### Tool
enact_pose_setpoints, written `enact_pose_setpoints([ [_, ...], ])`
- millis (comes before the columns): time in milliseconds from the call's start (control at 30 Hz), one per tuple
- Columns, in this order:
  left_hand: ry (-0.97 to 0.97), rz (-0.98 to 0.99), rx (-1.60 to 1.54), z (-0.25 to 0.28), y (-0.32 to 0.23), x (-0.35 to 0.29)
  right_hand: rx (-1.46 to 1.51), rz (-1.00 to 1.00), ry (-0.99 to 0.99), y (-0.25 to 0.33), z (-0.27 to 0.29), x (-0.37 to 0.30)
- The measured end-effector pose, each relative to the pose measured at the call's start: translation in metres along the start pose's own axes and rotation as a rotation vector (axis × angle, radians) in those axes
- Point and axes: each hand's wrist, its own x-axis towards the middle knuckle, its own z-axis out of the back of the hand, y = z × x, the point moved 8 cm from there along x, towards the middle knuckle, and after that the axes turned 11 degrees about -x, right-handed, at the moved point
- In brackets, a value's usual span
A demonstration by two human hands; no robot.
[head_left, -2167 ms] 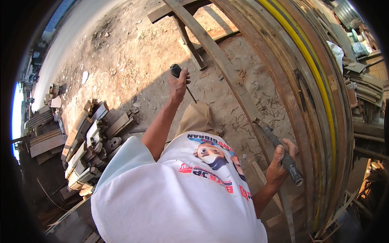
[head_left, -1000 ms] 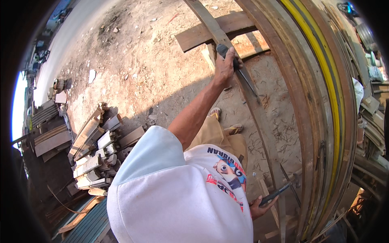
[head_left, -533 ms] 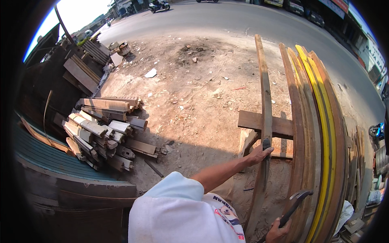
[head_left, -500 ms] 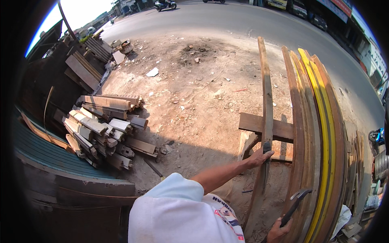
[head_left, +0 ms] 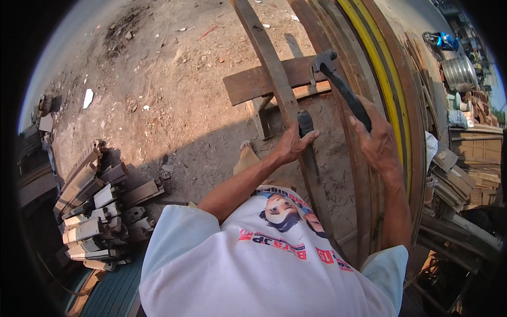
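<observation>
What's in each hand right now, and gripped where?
Right hand: a hammer, held by its handle, below the head. Left hand: a dark-handled tool, held around its handle.

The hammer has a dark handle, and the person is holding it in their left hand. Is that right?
Not quite. The head view shows the hammer in the person's right hand, not the left hand. The handle is dark, as you said.

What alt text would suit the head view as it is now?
A person's right hand grips a hammer above long planks, while the left hand holds a black-handled tool over a narrow board. A wood pile lies at left on dirt.
</observation>
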Motion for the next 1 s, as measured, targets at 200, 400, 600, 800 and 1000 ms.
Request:
enact_pose_setpoints([
  [200,-0.037,-0.019,0.068,0.002,-0.010,-0.003,-0.503,0.258,0.361,0.015,-0.034,0.022],
  [400,0.001,-0.097,0.016,-0.005,-0.005,0.003,-0.672,0.228,0.440,-0.002,-0.009,0.054],
  [600,-0.053,-0.111,-0.020,0.004,-0.015,-0.008,-0.397,0.119,0.157,0.019,0.001,0.085],
  [800,-0.074,-0.116,-0.028,0.005,-0.012,-0.011,-0.593,0.522,0.484,-0.004,-0.040,0.051],
  [1000,-0.027,-0.092,-0.002,0.004,-0.009,-0.010,-0.538,0.225,0.237,0.009,0.012,0.105],
])
